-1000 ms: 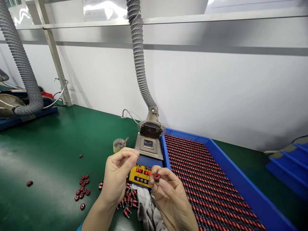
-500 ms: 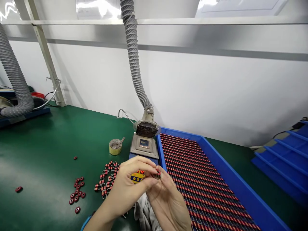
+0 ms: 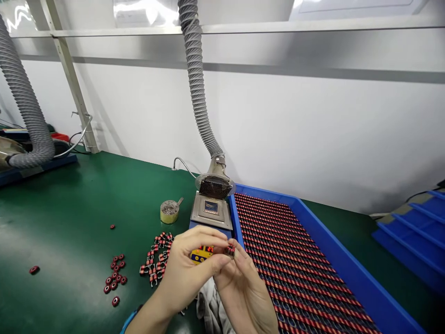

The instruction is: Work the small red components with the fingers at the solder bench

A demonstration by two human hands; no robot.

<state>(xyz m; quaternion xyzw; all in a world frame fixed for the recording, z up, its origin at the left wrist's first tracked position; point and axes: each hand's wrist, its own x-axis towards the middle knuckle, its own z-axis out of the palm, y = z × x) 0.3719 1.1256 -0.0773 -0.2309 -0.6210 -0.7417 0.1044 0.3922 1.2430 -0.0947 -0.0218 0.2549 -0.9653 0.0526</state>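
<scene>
Coil: small, red-and-black wound ring, pinched between fingertips of both hands, left, right.

Left hand bare: no glove, no ring, no finger cot to be seen; nails short and unpainted where they show. At the left forearm, low at the frame's bottom edge, a thin strip of bright blue cuff or band shows; too little of it in view to tell which. Right hand likewise bare, nothing worn on fingers or wrist so far as the frame reaches.
</scene>
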